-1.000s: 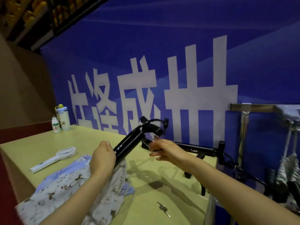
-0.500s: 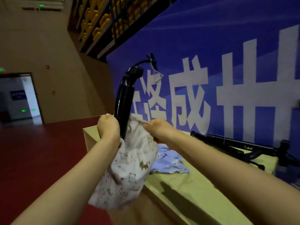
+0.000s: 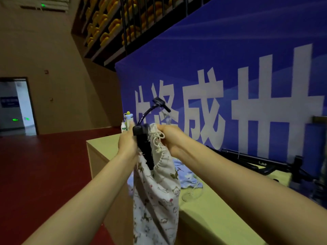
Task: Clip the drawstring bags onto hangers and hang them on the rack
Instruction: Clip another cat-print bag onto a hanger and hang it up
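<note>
Both arms are stretched forward. The hanger is gripped by the left hand, the bag pinched by the right hand.

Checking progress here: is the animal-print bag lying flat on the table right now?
No, the animal-print bag hangs in air off the table, held with the black hanger by the left hand and right hand.
</note>
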Demonstrator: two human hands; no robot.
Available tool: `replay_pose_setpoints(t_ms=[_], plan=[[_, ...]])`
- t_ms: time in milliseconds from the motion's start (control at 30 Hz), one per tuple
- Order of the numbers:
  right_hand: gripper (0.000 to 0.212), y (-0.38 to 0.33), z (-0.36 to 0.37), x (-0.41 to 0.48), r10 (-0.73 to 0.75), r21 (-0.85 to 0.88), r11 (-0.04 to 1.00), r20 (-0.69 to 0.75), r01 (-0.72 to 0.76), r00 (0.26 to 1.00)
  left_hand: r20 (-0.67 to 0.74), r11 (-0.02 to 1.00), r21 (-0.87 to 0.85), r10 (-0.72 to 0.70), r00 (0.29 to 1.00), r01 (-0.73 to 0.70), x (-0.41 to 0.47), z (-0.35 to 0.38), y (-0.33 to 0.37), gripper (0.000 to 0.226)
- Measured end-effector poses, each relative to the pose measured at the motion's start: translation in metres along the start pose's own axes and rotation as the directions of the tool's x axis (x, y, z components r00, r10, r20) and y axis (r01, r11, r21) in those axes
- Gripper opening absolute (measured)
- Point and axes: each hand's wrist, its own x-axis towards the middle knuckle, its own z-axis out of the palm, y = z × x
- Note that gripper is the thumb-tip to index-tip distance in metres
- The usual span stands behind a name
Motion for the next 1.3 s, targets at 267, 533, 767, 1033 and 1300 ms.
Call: replay_pose_setpoints(t_ms=[267, 533, 767, 1033, 1300], plan=[[0.029, -0.034, -0.023, -0.038, -0.079, 0.012, 0.997, -0.05, 0.079, 0.996, 0.408, 0.989, 0.143, -0.036, 0.912, -0.025, -0.048, 0.038, 0.032, 0.043], [0.019, -0.083, -0.079, -0.121, -0.15, -0.392, 0.901, 0.126, 0.188, 0.981, 0.335, 0.997, 0.066, 0.018, 0.942, -0.042, -0.096, 0.086, 0.051, 0.093], [0.007, -0.134, -0.142, -0.187, -0.005, -0.657, 0.739, 0.216, 0.149, 0.976, 0.33, 0.984, 0.022, 0.158, 0.931, -0.175, -0.137, 0.137, 0.069, 0.064], [0.009, -0.147, -0.197, -0.232, -0.313, -0.836, 0.526, -0.02, 0.156, 0.95, 0.425, 0.978, 0.008, 0.187, 0.886, -0.21, -0.19, 0.212, 0.075, 0.061], [0.02, -0.134, -0.293, -0.263, -0.397, -0.681, 0.731, -0.368, 0.047, 0.841, 0.524, 0.997, 0.051, 0.024, 0.851, -0.06, -0.218, 0.268, 0.016, 0.073]])
